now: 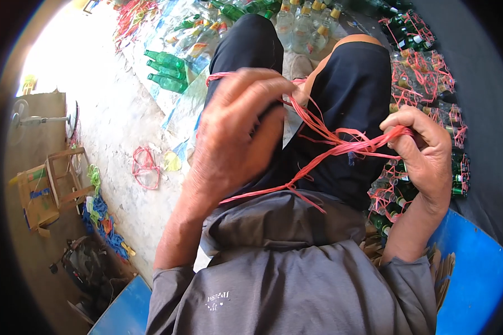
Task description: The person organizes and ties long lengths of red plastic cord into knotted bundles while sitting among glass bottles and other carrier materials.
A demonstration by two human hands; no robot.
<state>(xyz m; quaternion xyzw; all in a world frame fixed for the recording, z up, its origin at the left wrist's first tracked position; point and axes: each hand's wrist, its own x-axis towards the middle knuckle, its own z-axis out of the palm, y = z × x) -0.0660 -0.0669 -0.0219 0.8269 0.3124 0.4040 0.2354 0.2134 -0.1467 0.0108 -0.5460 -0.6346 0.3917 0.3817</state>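
My left hand [237,128] is raised over my lap, fingers curled around thin red plastic strings [318,131] that run across my dark shorts. My right hand [425,151] pinches the other end of the same bundle of strings at the right. The strands meet in a knot [292,184] near my waist, and loose ends trail over my grey shirt. Both hands hold the strings taut between them.
Green glass bottles [166,71] lie on the floor ahead at the left. Clear bottles with yellow caps [304,25] stand past my knees. Bottles tied in red string netting [422,78] fill the right side. A red string tangle [145,167] lies on the floor; a wooden stool [67,176] stands left.
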